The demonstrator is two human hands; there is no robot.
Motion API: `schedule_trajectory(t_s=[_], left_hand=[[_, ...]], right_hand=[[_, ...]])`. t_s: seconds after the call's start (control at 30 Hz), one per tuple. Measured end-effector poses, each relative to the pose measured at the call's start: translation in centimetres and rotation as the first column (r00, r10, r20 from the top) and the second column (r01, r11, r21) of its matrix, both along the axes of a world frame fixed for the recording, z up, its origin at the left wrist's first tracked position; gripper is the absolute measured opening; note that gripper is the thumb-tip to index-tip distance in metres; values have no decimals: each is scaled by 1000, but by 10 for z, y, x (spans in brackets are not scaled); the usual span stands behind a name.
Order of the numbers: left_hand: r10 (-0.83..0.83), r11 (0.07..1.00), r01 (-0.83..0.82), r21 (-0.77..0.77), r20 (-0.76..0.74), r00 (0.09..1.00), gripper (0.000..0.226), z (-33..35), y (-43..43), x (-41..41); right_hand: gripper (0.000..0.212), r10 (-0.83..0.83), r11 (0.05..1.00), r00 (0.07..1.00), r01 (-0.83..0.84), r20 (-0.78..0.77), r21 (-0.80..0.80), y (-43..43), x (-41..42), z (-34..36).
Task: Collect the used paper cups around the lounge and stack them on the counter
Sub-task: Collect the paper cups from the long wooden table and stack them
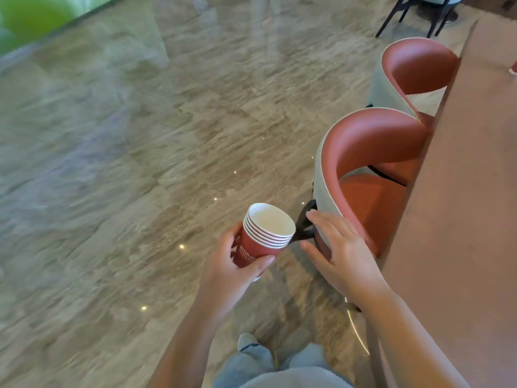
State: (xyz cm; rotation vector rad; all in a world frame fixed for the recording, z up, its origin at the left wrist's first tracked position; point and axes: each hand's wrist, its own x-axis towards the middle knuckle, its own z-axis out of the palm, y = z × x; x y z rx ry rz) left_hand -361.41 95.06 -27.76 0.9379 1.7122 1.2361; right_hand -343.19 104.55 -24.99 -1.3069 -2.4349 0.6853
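Jeans-clad legs [279, 368] stand below; left hand [229, 264] grips a stack of red paper cups [263, 239] printed "Hilton" in white; right hand [341, 253] hovers beside, fingers loosely extended, holding nothing.

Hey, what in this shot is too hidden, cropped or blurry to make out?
Head view only:
- Base of the cup stack: covered by the left hand.
- A red thing on the counter: cut off by the right edge; maybe a cup.
- The green shape, top left: motion blur.
- Whether the right hand touches the near stool: unclear.
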Motion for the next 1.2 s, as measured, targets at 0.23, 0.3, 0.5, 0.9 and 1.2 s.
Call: schedule_trajectory(t_s=[0.23,0.3,0.5,0.9,1.2], left_hand=[[107,994,-107,7,70,992,56,-3,6,-56],[130,992,-129,-7,64,989,54,-8,15,-68],[171,985,-169,-24,81,982,66,-24,72,-101],[-43,996,44,78,-8,999,66,14,321,-147],[-191,979,185,83,62,980,67,9,446,-133]], right_hand=[[52,49,997,994,-54,93,50,13,-64,-12],[51,54,997,993,-59,110,48,24,-75,-15],[48,29,999,993,-32,115,22,85,-105,-23],[46,-203,978,979,202,23,42,289,-127,3],[46,-388,922,918,388,78,14,381,-113,3]])
